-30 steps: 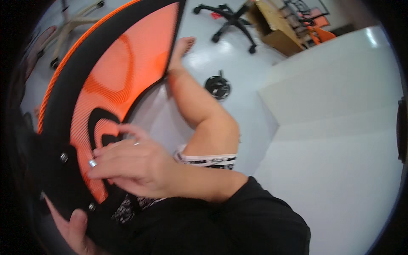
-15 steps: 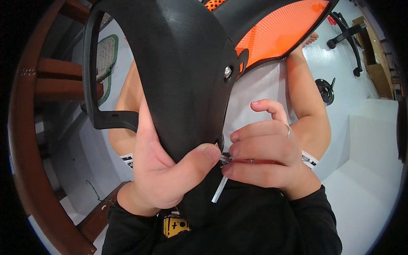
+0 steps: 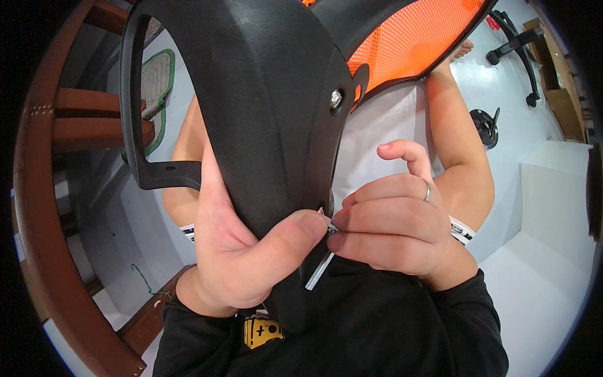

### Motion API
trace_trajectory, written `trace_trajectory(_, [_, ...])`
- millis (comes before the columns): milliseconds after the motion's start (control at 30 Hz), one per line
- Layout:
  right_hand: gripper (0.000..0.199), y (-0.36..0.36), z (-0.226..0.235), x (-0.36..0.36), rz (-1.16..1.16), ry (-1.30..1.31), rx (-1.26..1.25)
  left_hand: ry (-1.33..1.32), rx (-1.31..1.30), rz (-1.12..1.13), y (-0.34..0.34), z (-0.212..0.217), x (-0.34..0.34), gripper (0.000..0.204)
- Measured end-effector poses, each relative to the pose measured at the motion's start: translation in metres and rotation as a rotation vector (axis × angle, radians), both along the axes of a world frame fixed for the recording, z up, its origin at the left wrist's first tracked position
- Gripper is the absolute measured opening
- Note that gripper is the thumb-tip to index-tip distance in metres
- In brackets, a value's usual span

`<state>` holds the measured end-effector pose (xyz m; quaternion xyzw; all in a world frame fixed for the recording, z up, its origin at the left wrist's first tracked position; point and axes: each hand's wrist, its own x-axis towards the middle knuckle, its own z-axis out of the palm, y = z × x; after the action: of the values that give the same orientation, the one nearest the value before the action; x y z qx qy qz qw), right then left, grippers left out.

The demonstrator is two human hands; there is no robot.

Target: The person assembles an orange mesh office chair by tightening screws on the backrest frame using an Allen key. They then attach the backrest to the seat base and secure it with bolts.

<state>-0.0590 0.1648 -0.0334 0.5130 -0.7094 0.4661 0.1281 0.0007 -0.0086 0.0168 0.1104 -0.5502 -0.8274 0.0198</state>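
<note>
Head view: the left hand (image 3: 251, 264) is wrapped partway around one broad, curved black plastic panel (image 3: 270, 113) in front of the torso, while the right hand (image 3: 396, 220), one finger raised, pinches one thin, bent silver metal rod (image 3: 319, 271) beside the panel's edge. The step appears to be working a fastening there, and the next move probably calls for a steady panel and seated rod. One shiny screw (image 3: 336, 98) and one orange mesh backrest (image 3: 408, 41) show beyond.

Gap's sitting open just past the right hand (image 3: 396, 220), but the black plastic chair panel (image 3: 270, 107), orange mesh backrest (image 3: 418, 44) and right leg (image 3: 461, 135) are hemming it in.
</note>
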Motion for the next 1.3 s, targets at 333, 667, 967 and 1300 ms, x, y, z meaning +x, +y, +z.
trace_trajectory(333, [0.023, -0.002, 0.001, 0.001, 0.002, -0.019, -0.004, -0.058, 0.014, 0.008, 0.001, 0.007, -0.001, 0.077])
trace_trajectory(667, [0.028, -0.002, 0.003, 0.001, -0.021, 0.055, 0.032, -0.063, 0.062, 0.019, 0.0, 0.004, 0.0, 0.076])
trace_trajectory(967, [0.028, -0.002, 0.003, 0.0, -0.008, -0.011, 0.051, -0.09, 0.046, 0.034, 0.0, 0.004, -0.001, 0.075])
trace_trajectory(1300, [0.025, -0.005, 0.012, -0.001, -0.023, -0.093, 0.056, -0.091, 0.056, 0.008, -0.002, 0.007, -0.005, 0.075])
